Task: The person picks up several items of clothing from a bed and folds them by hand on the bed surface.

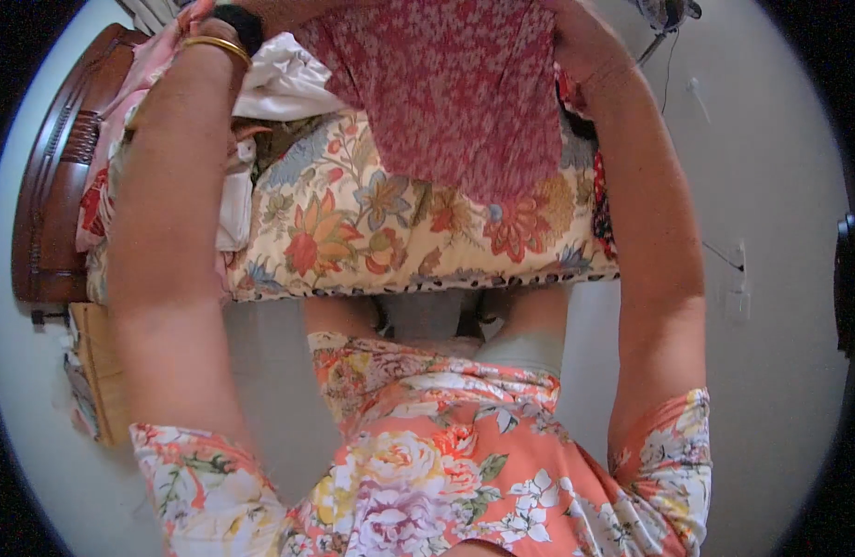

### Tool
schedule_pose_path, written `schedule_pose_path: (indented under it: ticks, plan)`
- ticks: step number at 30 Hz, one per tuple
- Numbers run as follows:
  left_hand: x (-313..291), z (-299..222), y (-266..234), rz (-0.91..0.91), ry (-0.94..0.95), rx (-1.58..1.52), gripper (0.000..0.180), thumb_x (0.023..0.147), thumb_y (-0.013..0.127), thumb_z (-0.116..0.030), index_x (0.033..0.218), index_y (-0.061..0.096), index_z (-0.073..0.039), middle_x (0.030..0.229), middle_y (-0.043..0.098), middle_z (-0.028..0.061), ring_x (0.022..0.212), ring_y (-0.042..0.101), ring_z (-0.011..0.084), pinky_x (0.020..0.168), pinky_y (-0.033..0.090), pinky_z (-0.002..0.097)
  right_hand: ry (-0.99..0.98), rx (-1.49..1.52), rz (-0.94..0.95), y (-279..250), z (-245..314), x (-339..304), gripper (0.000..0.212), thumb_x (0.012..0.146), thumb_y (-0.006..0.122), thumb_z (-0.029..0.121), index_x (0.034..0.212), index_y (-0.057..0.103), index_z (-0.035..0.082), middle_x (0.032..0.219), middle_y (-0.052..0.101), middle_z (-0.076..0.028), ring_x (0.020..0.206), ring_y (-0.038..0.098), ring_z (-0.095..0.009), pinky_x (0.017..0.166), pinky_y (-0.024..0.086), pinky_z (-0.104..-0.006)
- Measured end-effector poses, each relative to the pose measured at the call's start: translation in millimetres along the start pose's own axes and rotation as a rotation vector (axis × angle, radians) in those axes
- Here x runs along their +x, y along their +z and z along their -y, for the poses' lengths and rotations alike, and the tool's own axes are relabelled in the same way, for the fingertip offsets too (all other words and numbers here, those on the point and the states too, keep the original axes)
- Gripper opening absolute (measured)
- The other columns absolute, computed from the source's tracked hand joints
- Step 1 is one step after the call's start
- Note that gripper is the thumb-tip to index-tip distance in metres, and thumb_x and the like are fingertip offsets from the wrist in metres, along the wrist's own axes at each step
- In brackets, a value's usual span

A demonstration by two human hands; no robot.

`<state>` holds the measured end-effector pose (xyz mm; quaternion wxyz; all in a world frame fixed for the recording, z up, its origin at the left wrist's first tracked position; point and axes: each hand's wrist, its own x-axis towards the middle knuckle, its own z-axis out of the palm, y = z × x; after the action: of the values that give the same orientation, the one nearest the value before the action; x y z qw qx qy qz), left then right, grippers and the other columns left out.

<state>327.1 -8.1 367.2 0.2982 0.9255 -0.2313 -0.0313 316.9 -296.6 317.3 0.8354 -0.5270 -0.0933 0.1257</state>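
A dark red cloth with a pale leafy print (465, 93) hangs spread out in front of me, its upper edge cut off by the top of the picture. My left hand (293, 11) holds it at its upper left; only part of the hand shows. At the cloth's right edge is my right hand (585, 42), closed on the fabric, with the fingertips hidden. A gold bangle (216, 44) and a black band (242, 26) circle my left wrist. The cloth's lower edge hangs over a floral bedspread (353, 223).
White satiny fabric (284, 84) lies on the bed beyond my left forearm. A dark wooden headboard (56, 186) stands at the left, with pink fabric (154, 60) draped near it. A cardboard piece (98, 371) is low at the left. A fan (669, 14) stands at the far right.
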Motion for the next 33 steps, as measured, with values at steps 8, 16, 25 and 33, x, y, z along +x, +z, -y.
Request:
schedule_pose_path:
  ticks: [8, 16, 25, 33]
  plan:
    - [-33.1, -39.8, -21.8, -0.013, 0.095, -0.026, 0.043, 0.088, 0.071, -0.030, 0.125, 0.060, -0.013, 0.115, 0.065, 0.0068, 0.104, 0.059, 0.0120, 0.096, 0.048, 0.0318, -0.508, -1.027, 0.110, -36.7, 10.3, -6.8, 0.035, 0.091, 0.063, 0.021, 0.121, 0.059, 0.003, 0.112, 0.067, -0.008, 0.102, 0.064, -0.022, 0.090, 0.050, -0.0370]
    - [-131.4, 68.3, 225.0, 0.072, 0.260, -0.034, 0.029, 0.079, 0.069, -0.010, 0.107, 0.062, -0.009, 0.096, 0.064, 0.0109, 0.091, 0.061, 0.0320, 0.077, 0.050, 0.0408, 0.399, -0.762, 0.272, -74.6, -164.8, -138.5, 0.027, 0.092, 0.058, 0.013, 0.118, 0.066, 0.009, 0.127, 0.061, -0.007, 0.122, 0.054, -0.023, 0.109, 0.036, -0.0452]
    - [-201.6, 68.5, 287.5, -0.197, -0.027, 0.054, 0.061, 0.067, 0.077, -0.012, 0.125, 0.056, -0.014, 0.140, 0.047, 0.0106, 0.138, 0.033, 0.0349, 0.110, 0.029, 0.0504, 0.052, -0.940, 0.201, -72.2, -203.8, -194.3, 0.037, 0.080, 0.065, 0.002, 0.115, 0.067, 0.012, 0.127, 0.062, -0.009, 0.126, 0.051, -0.024, 0.118, 0.018, -0.0451]
    - [-222.1, 60.1, 292.8, -0.147, 0.073, 0.088, 0.062, 0.064, 0.074, -0.002, 0.123, 0.059, -0.013, 0.134, 0.053, 0.0104, 0.132, 0.041, 0.0358, 0.106, 0.035, 0.0469, 0.101, -0.946, 0.178, -80.8, -198.4, -213.9, 0.034, 0.083, 0.065, 0.002, 0.116, 0.065, 0.009, 0.126, 0.062, -0.012, 0.123, 0.054, -0.025, 0.109, 0.036, -0.0411]
